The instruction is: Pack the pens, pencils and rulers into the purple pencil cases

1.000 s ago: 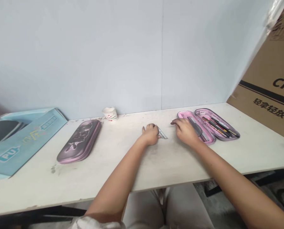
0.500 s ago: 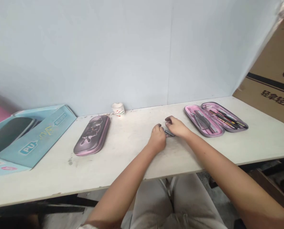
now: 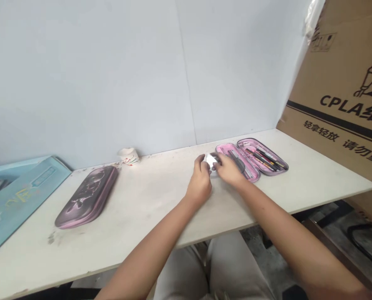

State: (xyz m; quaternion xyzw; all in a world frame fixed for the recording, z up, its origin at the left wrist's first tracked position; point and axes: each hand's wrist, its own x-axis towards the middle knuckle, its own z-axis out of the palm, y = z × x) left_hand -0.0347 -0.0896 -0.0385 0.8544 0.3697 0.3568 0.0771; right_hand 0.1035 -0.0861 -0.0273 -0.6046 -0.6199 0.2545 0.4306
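Observation:
My left hand [image 3: 200, 180] and my right hand [image 3: 228, 169] meet over the white table [image 3: 148, 208], both pinched on a small clear set square [image 3: 210, 160] lifted a little off the surface. Just to the right of my right hand lies an open pink pencil case [image 3: 251, 160] with pens, pencils and a dark ruler-like piece inside. A closed purple pencil case [image 3: 87, 196] lies far to the left of my hands.
A small paper cup [image 3: 129, 156] stands by the back wall. A light blue box [image 3: 13, 200] lies at the table's left end. A large cardboard carton [image 3: 345, 96] leans at the right end. My knees show below the front edge.
My right hand came left from the open case to join the left hand on the set square, and both raised it off the table toward the open case. The view also shifted.

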